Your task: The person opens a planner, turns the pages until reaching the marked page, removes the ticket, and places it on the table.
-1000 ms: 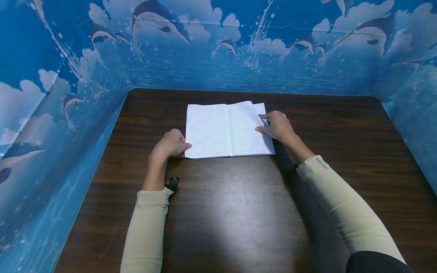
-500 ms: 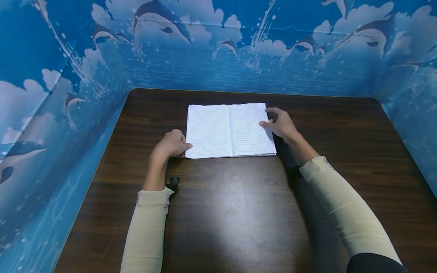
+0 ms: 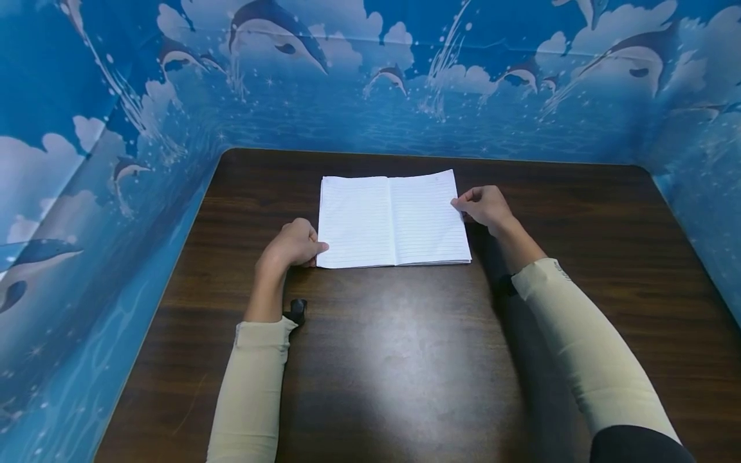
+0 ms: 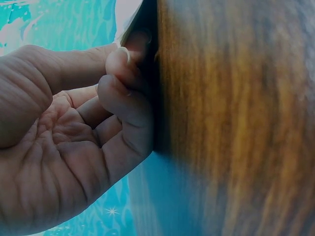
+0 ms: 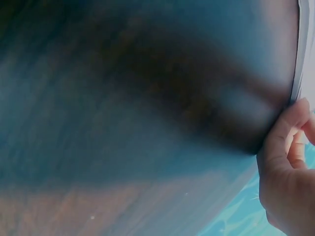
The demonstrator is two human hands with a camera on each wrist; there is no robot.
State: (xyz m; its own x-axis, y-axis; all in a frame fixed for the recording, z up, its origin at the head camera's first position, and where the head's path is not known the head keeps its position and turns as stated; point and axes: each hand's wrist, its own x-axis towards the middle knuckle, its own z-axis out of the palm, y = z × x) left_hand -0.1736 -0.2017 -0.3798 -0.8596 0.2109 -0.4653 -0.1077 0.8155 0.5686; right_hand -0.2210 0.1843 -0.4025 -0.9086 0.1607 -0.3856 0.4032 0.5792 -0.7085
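An open notebook [image 3: 356, 222] with white lined pages lies on the dark wooden table, its fold running near the middle. At its lower left corner my left hand [image 3: 292, 243] grips the edge, thumb on top and the other fingers curled underneath. The left wrist view shows those curled fingers [image 4: 125, 98] below the paper [image 4: 129, 17], close against the wood. My right hand [image 3: 486, 207] pinches the right page edge between thumb and forefinger, and that page's top corner is slightly raised. In the right wrist view the hand [image 5: 285, 167] meets the stacked page edges [image 5: 298, 54].
The brown table [image 3: 399, 360] has rounded far corners. A blue curtain [image 3: 347, 122] printed with dolphins and clouds surrounds its back and sides. A black strap [image 3: 296, 311] shows at the left wrist, beside the pale sleeve [image 3: 249, 386].
The right hand has moved right, from lying over the page to pinching its outer edge. A page that sat askew now lies flush with the right side. The left hand has kept its grip.
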